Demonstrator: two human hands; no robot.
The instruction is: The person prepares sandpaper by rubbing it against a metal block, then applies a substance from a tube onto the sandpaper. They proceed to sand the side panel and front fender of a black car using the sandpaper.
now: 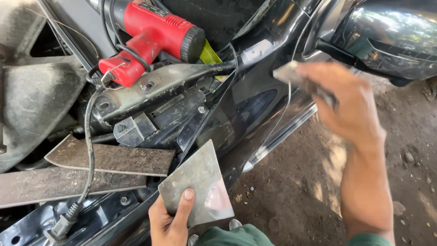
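Black fender panel (246, 105) under my right hand (350, 105), fingers clamped on a small block (291, 73), rubbing; left hand (170, 218) grips a metal sheet (198, 184). Next: steady, flat pressure.

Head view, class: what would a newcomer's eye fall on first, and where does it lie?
A bright red heat gun lies at the top left on the metal parts, its black cord trailing down. At the bottom the left hand holds a flat metal plate, while the right hand presses a blurred tool to the glossy black car panel.
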